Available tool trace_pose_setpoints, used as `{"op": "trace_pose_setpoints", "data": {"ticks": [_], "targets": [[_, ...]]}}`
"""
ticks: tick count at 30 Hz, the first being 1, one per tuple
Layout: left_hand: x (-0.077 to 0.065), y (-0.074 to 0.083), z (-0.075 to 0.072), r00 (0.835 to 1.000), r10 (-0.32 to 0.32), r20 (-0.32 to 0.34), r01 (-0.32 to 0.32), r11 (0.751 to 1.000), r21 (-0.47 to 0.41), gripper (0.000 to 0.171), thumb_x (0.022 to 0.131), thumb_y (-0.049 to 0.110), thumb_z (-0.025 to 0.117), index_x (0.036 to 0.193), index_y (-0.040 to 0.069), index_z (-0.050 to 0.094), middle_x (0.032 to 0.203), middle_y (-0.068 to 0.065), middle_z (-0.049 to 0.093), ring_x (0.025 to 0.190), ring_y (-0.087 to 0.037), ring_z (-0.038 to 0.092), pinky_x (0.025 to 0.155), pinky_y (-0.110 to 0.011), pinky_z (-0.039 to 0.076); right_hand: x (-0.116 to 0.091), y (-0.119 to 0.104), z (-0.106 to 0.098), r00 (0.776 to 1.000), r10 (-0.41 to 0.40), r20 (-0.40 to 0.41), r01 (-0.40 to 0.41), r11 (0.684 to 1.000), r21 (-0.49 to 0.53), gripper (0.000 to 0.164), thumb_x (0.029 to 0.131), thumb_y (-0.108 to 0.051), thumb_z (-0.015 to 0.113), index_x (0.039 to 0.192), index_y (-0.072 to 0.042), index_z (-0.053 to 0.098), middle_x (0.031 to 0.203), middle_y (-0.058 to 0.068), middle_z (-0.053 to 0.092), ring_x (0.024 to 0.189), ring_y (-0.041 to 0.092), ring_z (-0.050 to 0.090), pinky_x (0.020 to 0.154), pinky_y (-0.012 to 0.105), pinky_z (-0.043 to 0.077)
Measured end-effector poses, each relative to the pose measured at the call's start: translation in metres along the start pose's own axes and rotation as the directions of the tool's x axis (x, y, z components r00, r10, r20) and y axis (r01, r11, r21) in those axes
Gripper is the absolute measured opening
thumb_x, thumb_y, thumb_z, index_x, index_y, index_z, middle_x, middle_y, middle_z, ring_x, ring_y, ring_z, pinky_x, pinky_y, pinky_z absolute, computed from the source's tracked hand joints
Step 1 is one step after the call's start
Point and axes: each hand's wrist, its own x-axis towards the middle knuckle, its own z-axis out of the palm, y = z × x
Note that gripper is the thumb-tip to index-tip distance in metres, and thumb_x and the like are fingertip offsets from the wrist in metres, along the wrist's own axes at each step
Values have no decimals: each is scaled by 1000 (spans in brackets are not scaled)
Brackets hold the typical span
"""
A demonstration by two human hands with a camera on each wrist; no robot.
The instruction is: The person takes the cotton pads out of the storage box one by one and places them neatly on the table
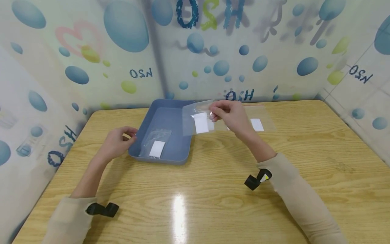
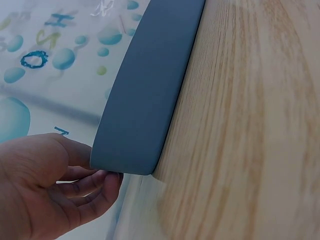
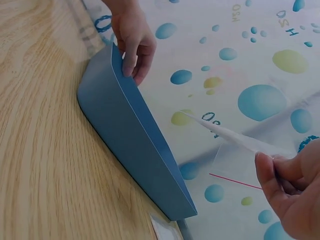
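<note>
My right hand (image 1: 233,117) pinches a clear plastic zip bag (image 1: 188,118) by its edge. A white card (image 1: 201,123) shows inside that bag, which hangs over the right side of a blue-grey tray (image 1: 172,135). In the right wrist view the bag (image 3: 240,139) is seen nearly edge-on from the fingers. At the tray's left rim, my left hand (image 1: 118,141) grips the wall between thumb and fingers. Inside the tray lies another clear bag (image 1: 158,135) with a white card (image 1: 157,149).
Right of the tray, more clear bagging (image 1: 265,113) with a white card (image 1: 257,124) lies on the wooden table (image 1: 219,196), partly behind my right hand. A wall covering (image 1: 170,67) patterned with blue bubbles rises directly behind the table.
</note>
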Motion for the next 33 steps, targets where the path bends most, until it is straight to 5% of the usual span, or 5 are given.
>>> {"op": "trace_pose_setpoints", "data": {"ticks": [17, 33], "targets": [[-1, -1, 0, 1000, -10, 9, 10, 1000, -12, 32, 99, 5, 58, 127, -9, 60, 111, -24, 64, 94, -40, 68, 68, -32, 52, 5, 1, -18, 999, 23, -38, -21, 998, 61, 24, 100, -8, 63, 109, 14, 68, 87, 11, 67, 75, 14, 68, 76, 27, 57], [-1, 1, -1, 1000, -12, 14, 12, 1000, -6, 33, 100, 6, 57, 128, -10, 59, 112, -25, 63, 94, -39, 68, 67, -32, 52, 12, -2, -51, 984, 78, -162, -51, 984, 169, 25, 97, -5, 66, 111, 16, 64, 87, 5, 67, 73, 10, 66, 74, 21, 56]]}}
